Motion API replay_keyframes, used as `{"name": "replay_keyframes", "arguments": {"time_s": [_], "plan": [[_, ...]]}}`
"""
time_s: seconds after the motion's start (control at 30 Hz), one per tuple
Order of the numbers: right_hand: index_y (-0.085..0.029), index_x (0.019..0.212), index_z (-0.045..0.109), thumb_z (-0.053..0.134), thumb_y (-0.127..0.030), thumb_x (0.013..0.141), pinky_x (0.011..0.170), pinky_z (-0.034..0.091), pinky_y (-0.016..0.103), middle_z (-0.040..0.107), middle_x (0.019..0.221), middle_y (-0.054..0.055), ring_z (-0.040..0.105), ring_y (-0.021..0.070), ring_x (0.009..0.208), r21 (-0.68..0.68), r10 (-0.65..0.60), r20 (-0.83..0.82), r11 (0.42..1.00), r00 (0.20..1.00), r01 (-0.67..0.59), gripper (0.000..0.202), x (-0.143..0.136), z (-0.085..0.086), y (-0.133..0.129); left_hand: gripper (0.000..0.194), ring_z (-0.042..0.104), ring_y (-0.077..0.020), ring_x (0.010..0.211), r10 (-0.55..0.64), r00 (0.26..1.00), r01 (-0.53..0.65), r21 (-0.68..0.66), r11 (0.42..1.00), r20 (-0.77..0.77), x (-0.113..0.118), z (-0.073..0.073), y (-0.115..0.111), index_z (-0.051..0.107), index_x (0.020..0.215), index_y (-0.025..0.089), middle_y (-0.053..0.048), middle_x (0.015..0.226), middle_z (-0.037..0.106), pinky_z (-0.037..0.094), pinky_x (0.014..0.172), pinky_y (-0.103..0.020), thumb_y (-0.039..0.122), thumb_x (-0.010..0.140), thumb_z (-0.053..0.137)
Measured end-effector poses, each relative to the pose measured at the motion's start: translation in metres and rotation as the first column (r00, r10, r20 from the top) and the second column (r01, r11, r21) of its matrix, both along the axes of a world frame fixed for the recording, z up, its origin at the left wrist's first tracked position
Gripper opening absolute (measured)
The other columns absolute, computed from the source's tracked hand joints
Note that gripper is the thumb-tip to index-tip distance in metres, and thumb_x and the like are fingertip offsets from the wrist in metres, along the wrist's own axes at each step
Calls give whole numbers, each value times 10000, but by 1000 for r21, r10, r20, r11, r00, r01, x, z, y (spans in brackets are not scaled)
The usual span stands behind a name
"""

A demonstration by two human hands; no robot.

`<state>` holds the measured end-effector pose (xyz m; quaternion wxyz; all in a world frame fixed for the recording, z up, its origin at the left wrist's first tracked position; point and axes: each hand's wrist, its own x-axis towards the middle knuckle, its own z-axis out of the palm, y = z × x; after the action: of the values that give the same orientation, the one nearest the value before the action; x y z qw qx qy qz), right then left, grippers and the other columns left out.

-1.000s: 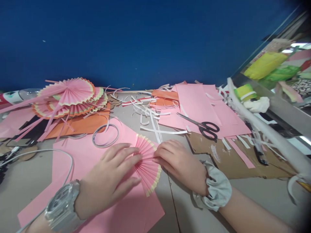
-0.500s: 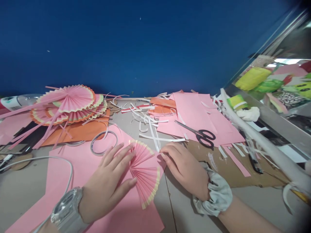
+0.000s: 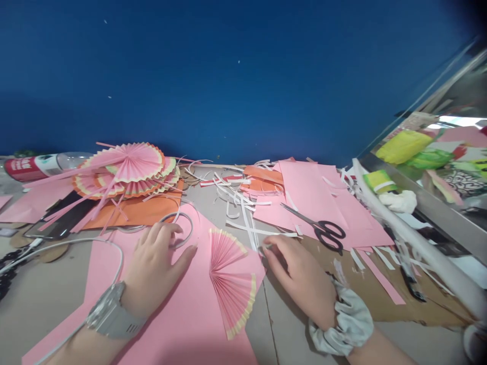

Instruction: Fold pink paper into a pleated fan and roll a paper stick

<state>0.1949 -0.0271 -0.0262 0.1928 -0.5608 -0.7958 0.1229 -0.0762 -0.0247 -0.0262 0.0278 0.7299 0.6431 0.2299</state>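
On a large pink paper sheet lies a pleated pink paper fan with cream edges, spread in two sections. My left hand is left of the fan, its fingertips over the near-left side of a thin roll of tape. The thumb of that hand stands apart from the fingers. To the fan's right, my right hand rests with curled fingers, thumb and index close together; whatever is between them is too small to make out. White paper strips end just beside its fingertips.
Black-handled scissors lie over pink paper and brown cardboard. Finished pleated rosettes are stacked at the back left near a bottle and a phone. A white cable crosses the left side. A utility knife lies right.
My left hand has left the fan and moved left and back to the tape roll. My right hand stays beside the fan. The view has shifted slightly.
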Motion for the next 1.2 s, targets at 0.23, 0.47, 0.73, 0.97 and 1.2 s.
{"name": "replay_keyframes", "arguments": {"time_s": [0.23, 0.47, 0.73, 0.97, 1.2], "plan": [[-221, 1016, 494, 404, -243, 882, 833, 384, 377, 513, 985, 46, 486, 199, 953, 3, -37, -105, 999, 994, 37, 163, 3, -5, 7, 279, 477, -257, 818, 61, 976, -67, -23, 997, -210, -13, 3, 9, 561, 804, 214, -56, 868, 532, 365, 683, -394, 483, 787, 488], [-218, 923, 511, 403, -249, 888, 814, 375, 360, 513, 943, 36, 473, 191, 934, 20, 1, -146, 1000, 989, 2, 117, 1, -3, 3, 184, 448, -233, 839, -15, 998, 19, 65, 998, -58, -8, 6, 6, 590, 753, 215, -41, 896, 587, 324, 749, -402, 322, 835, 465], [-213, 912, 512, 396, -255, 895, 801, 374, 339, 505, 927, 36, 474, 183, 917, 13, 33, -198, 999, 980, -31, 125, 0, -1, 4, 278, 481, -122, 613, -54, 528, -67, 105, 992, 848, -12, -1, 11, 516, 703, 183, 13, 655, 502, 418, 623, -258, 417, 845, 469], [-208, 923, 509, 399, -251, 893, 809, 366, 343, 507, 942, 42, 475, 182, 919, -11, 58, -237, 998, 970, -63, 122, 0, -1, 3, 229, 550, -117, 707, -127, 474, -152, 222, 963, 872, -19, 3, 17, 511, 821, 192, 8, 749, 555, 465, 698, -258, 381, 888, 399], [-219, 1122, 454, 346, -356, 909, 780, 398, 319, 485, 958, 52, 478, 167, 863, -34, 252, -465, 953, 849, -302, 275, 3, 3, -7, 99, 556, -155, 743, -524, 719, 486, 209, 848, 455, 15, 25, -25, 579, 821, 186, -13, 769, 627, 397, 723, -296, 121, 808, 506]]}}
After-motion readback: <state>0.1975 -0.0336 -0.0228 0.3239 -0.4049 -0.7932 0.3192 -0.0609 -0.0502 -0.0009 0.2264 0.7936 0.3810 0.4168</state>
